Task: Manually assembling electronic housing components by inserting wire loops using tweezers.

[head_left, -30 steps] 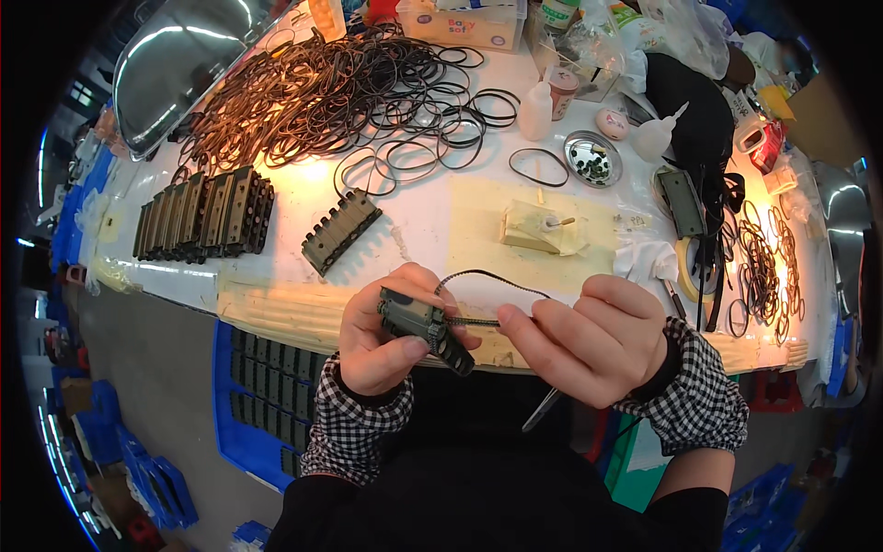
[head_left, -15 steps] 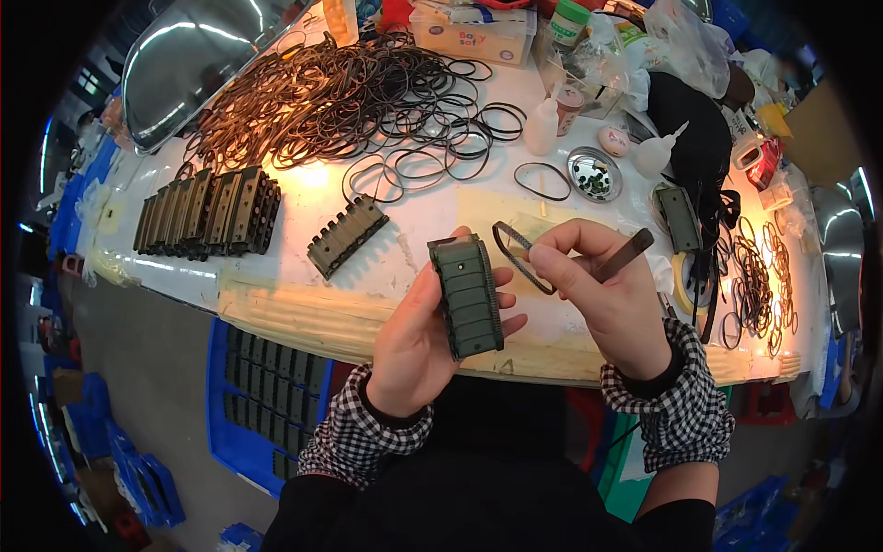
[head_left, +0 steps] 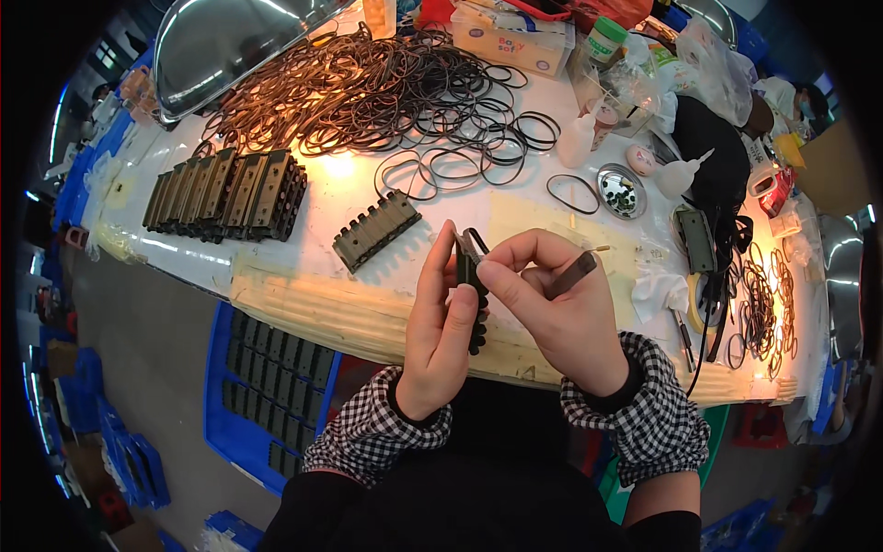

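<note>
"Starting with the head view: where is the dark green part point(head_left: 477, 322) held?"

"Edge-on between thumb and fingers of the left hand point(head_left: 434, 322); at its upper end a black band point(head_left: 475, 239) is pinched by the right hand point(head_left: 563, 299), in which a dark tool point(head_left: 575, 273) is gripped."

"And around?"

"Bands point(head_left: 359, 92) are heaped on the white worktop point(head_left: 354, 195); a blue tray point(head_left: 217, 359) is seen below. Printing is borne by a plastic box point(head_left: 511, 42)."

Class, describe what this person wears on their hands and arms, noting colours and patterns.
The left hand and right hand wear no gloves. Gathered black-and-white checked sleeve covers wrap both forearms, with black cuffs at the wrists. Farther up, beyond a bare strip, are plain black sleeves.
</note>
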Tool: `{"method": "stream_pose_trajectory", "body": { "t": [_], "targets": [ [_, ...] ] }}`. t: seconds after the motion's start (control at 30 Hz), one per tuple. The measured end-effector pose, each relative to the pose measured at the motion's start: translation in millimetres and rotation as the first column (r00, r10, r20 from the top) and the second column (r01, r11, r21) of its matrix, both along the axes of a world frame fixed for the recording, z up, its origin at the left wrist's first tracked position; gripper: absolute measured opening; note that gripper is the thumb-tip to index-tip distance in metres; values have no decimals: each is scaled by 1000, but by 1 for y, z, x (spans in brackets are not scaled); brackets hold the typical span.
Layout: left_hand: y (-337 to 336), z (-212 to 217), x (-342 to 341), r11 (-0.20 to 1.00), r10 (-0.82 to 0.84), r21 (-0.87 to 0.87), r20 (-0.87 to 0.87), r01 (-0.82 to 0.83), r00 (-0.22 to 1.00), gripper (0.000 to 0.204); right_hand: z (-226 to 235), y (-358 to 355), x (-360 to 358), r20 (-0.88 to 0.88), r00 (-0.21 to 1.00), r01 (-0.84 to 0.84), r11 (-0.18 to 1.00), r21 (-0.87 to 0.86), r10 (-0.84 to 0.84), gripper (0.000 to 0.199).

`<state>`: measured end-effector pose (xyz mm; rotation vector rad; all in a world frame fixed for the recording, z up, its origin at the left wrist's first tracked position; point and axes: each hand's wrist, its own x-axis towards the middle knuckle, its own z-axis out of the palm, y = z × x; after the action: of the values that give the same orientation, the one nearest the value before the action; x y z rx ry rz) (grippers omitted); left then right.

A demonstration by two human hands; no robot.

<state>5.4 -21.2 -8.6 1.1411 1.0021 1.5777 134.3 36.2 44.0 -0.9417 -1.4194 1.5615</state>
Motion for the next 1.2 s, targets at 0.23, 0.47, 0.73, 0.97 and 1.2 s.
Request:
{"method": "stream_pose_trajectory", "body": {
  "t": [0.23,0.47,0.73,0.97,1.2],
  "targets": [
    [3,-5,-4,998,53,46,10,-53,999,59,0,0,-2,16,1000,19,1000,-10,-18,10],
    [3,-4,-3,988,146,67,-98,-140,984,64,1,-2,-3,88,995,44,998,37,-48,9],
    [4,-13,-2,961,271,124,-237,-248,933,67,0,-2,-4,82,996,35,998,57,-39,9],
    [6,-11,-5,932,355,224,-400,-286,845,68,6,-1,0,89,996,-22,999,30,19,9],
    [6,-10,-5,942,328,214,-432,-258,840,70,5,-1,-1,52,998,-45,999,1,45,7]
  ]
}}
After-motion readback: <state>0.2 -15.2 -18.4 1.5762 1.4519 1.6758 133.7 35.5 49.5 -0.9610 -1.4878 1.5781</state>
